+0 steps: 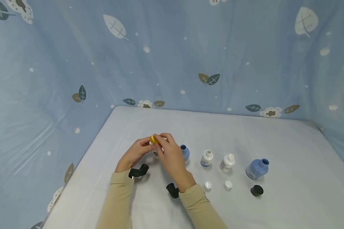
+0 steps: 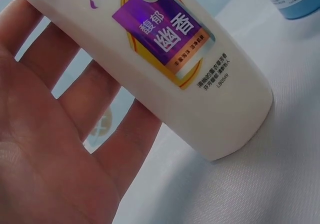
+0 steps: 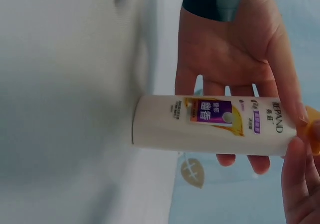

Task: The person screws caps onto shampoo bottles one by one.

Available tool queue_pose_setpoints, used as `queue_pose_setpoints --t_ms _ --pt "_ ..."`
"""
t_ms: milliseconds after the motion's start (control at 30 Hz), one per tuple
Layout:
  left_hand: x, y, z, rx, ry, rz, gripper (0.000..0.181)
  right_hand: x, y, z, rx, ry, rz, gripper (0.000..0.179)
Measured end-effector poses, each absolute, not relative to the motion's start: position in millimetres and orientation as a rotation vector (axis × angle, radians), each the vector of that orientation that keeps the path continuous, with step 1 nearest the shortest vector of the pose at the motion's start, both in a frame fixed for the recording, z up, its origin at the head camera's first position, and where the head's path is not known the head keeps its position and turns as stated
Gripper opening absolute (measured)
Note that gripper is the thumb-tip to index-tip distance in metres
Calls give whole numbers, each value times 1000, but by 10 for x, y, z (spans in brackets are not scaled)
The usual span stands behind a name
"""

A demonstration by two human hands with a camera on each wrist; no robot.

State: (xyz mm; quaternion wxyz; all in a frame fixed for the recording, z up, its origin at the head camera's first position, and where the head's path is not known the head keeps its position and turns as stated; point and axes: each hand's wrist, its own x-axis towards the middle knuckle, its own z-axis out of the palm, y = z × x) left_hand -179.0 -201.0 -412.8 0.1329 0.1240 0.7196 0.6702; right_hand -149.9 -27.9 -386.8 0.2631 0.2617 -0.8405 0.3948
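White bottle [image 3: 215, 129]: held between the two hands, at or just above the pale table [image 1: 289, 149]; base contact cannot be told.
Long axis: roughly upright, yellow cap [image 1: 154, 140] end up; exact tilt unclear.
Key relation: bottle body is nearer the left hand, cap end nearer the right; turning or pulling at the cap would depend on the body being steadied.
Left hand [image 1: 135, 155]: at the white bottle's left; fingers laid behind the body, thumb near the neck, bottle held.
Right hand [image 1: 171, 154]: at the white bottle's right and top; yellow cap pinched by fingertips.
Far blue bottle [image 1: 256, 169]: mouth uncovered, well to the right of the white bottle.
Near blue bottle [image 1: 185, 153]: mouth uncovered, just right of the white bottle.
Small white bottles [image 1: 227, 163]: two, standing right of the white bottle, between the blue ones.
Black cap [image 1: 256, 190]: right of the white bottle, toward the person.
White caps [image 1: 227, 185]: two, same direction, less far out.
Hidden: most of the white bottle in the head view, behind the right hand; near blue bottle partly covered there. Whether the yellow cap is seated or loose cannot be told.
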Motion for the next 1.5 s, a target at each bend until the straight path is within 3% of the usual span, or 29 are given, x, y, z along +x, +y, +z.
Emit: queue_pose_setpoints --t_ms 200,600,1500 --pt "-1839 -2026 -4183 382 2077 1965 46 -1510 -282 -3876 723 -2257 1072 32" --pt "-1851 -2037 -4147 414 2108 1944 40 -1525 -282 -3902 709 -2234 1137 26" --pt "-1830 -2040 -4175 377 2132 1896 41 -1513 -290 -3947 634 -2324 1166 30"
